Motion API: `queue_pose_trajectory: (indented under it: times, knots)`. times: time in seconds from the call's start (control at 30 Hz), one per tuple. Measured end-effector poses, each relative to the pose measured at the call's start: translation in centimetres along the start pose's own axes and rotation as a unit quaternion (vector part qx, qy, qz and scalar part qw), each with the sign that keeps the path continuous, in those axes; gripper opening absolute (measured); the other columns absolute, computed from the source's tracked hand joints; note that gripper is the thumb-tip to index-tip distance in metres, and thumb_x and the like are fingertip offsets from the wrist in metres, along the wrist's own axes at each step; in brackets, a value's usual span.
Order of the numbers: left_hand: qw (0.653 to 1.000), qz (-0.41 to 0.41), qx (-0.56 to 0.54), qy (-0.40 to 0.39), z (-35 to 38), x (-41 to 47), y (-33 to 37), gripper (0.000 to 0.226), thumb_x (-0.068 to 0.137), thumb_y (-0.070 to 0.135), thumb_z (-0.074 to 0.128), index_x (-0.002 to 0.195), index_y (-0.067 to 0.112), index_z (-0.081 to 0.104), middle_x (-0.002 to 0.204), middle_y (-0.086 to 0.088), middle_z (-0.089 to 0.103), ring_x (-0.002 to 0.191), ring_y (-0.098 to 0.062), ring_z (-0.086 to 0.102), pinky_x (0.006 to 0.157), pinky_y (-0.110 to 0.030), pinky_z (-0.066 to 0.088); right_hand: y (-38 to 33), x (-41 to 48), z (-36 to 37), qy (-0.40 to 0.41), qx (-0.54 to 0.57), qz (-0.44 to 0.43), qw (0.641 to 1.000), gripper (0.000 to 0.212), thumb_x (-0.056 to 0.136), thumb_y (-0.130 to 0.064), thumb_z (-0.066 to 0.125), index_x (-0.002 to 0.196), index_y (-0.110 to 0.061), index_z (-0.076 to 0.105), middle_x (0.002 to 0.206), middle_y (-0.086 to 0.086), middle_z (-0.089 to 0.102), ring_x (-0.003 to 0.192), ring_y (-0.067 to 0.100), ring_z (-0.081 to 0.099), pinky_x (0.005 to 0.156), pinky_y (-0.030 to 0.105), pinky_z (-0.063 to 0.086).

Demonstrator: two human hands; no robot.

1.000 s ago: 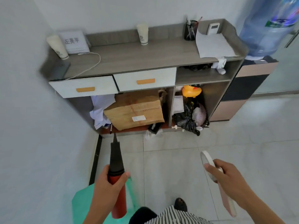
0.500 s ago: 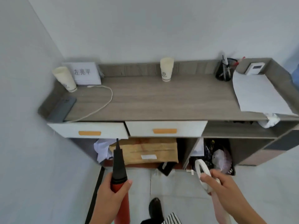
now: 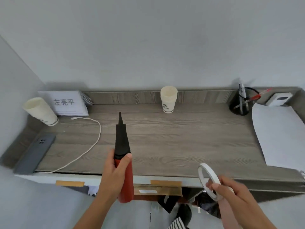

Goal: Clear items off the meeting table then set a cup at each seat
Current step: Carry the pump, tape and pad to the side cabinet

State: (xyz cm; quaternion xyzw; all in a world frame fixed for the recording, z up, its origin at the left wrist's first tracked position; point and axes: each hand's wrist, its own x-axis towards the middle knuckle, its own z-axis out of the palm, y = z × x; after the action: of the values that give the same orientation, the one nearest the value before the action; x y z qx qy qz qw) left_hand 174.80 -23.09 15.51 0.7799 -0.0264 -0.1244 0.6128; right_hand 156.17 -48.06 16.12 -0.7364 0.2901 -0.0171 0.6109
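My left hand grips a red hand pump with a black nozzle, held upright over the front edge of a grey wooden sideboard. My right hand pinches a white tape roll together with a flat pink strip that hangs down. A stack of paper cups stands at the back middle of the sideboard. Another stack of cups leans at the back left corner.
On the sideboard lie a dark phone with a white cable, a printed name card, a black pen holder, a white sheet of paper and a small white device. Drawers and a cardboard box sit below.
I have stepped closer to the sideboard, and its top now fills the view. Both hands have risen toward its front edge, still holding the pump and the tape roll.
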Motion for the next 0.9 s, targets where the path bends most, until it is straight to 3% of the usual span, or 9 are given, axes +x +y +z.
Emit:
queue_pose_trajectory:
  times: [0.13, 0.23, 0.3, 0.37, 0.47, 0.57, 0.67, 0.8, 0.9]
  knots:
    - [0.999, 0.024, -0.035, 0.025, 1.1, 6.2, 3.6, 0.019, 0.081, 0.029, 0.056, 0.086, 0.047, 0.060, 0.086, -0.002, 0.062, 0.077, -0.015, 0.061, 0.066, -0.033, 0.051, -2.7, 6.3, -1.2, -0.042, -0.037, -0.058, 0.997, 0.019, 0.088, -0.006, 0.065, 0.073, -0.015, 0.072, 0.076, 0.015, 0.063, 0.069, 0.020, 0.055, 0.066, 0.026, 0.039]
    - [0.995, 0.079, 0.000, 0.053, 0.7, 11.6, 5.1, 0.018, 0.089, 0.017, 0.062, 0.092, 0.034, 0.057, 0.087, 0.006, 0.061, 0.075, 0.003, 0.059, 0.070, -0.025, 0.044, -4.1, 10.8, 0.0, -0.108, -0.078, -0.089, 0.987, 0.026, 0.088, -0.027, 0.065, 0.067, -0.013, 0.057, 0.062, -0.001, 0.048, 0.058, 0.008, 0.044, 0.057, 0.020, 0.034]
    - [0.993, 0.092, 0.023, 0.065, -0.4, 15.0, 5.6, 0.022, 0.090, 0.012, 0.065, 0.095, 0.031, 0.056, 0.090, 0.006, 0.063, 0.079, -0.001, 0.059, 0.075, -0.026, 0.045, -4.9, 13.2, 1.3, -0.135, -0.097, -0.107, 0.980, 0.030, 0.088, -0.026, 0.067, 0.065, -0.013, 0.054, 0.063, -0.009, 0.045, 0.056, 0.004, 0.041, 0.057, 0.020, 0.033]
    - [0.992, 0.097, 0.042, 0.074, -1.5, 18.1, 5.8, 0.023, 0.087, 0.011, 0.069, 0.100, 0.027, 0.058, 0.095, 0.006, 0.065, 0.083, -0.005, 0.060, 0.077, -0.026, 0.047, -5.3, 15.3, 2.7, -0.158, -0.138, -0.136, 0.968, 0.029, 0.088, -0.023, 0.068, 0.064, -0.015, 0.054, 0.068, -0.006, 0.045, 0.059, 0.005, 0.041, 0.061, 0.026, 0.034]
    - [0.984, 0.112, 0.095, 0.097, -2.9, 22.5, 5.6, 0.029, 0.084, 0.013, 0.073, 0.107, 0.018, 0.058, 0.095, 0.008, 0.065, 0.081, 0.003, 0.061, 0.074, -0.021, 0.044, -6.2, 18.0, 4.7, -0.169, -0.224, -0.172, 0.944, 0.024, 0.090, -0.034, 0.062, 0.069, -0.023, 0.057, 0.076, -0.006, 0.051, 0.066, 0.007, 0.046, 0.064, 0.027, 0.038]
    - [0.976, 0.117, 0.154, 0.102, -3.9, 26.1, 5.1, 0.033, 0.083, 0.016, 0.074, 0.112, 0.012, 0.059, 0.099, -0.001, 0.065, 0.085, -0.010, 0.060, 0.074, -0.023, 0.044, -7.8, 20.3, 7.6, -0.171, -0.300, -0.220, 0.912, 0.029, 0.092, -0.038, 0.055, 0.066, -0.035, 0.043, 0.084, -0.011, 0.050, 0.082, 0.014, 0.049, 0.076, 0.034, 0.044]
    - [0.971, 0.106, 0.193, 0.087, -4.8, 28.6, 4.3, 0.042, 0.083, 0.017, 0.074, 0.120, 0.006, 0.058, 0.105, -0.002, 0.063, 0.094, -0.019, 0.060, 0.081, -0.029, 0.046, -9.6, 23.0, 11.7, -0.163, -0.378, -0.247, 0.877, 0.018, 0.094, -0.041, 0.047, 0.084, -0.031, 0.057, 0.097, -0.008, 0.054, 0.094, 0.018, 0.049, 0.081, 0.035, 0.045]
    - [0.971, 0.119, 0.200, 0.056, -6.0, 30.9, 3.1, 0.043, 0.084, 0.017, 0.073, 0.123, 0.008, 0.056, 0.106, 0.002, 0.062, 0.093, -0.014, 0.059, 0.074, -0.017, 0.043, -11.7, 27.6, 18.0, -0.143, -0.467, -0.267, 0.831, 0.029, 0.096, -0.038, 0.042, 0.110, -0.022, 0.061, 0.113, 0.001, 0.056, 0.108, 0.025, 0.048, 0.082, 0.038, 0.046]
    - [0.971, 0.133, 0.198, 0.031, -6.9, 32.2, 2.5, 0.042, 0.084, 0.018, 0.073, 0.122, 0.009, 0.057, 0.110, -0.001, 0.065, 0.097, -0.016, 0.060, 0.081, -0.027, 0.047, -13.0, 31.2, 22.6, -0.140, -0.543, -0.255, 0.787, 0.031, 0.095, -0.033, 0.046, 0.118, -0.018, 0.061, 0.120, 0.009, 0.055, 0.115, 0.032, 0.047, 0.085, 0.046, 0.048]
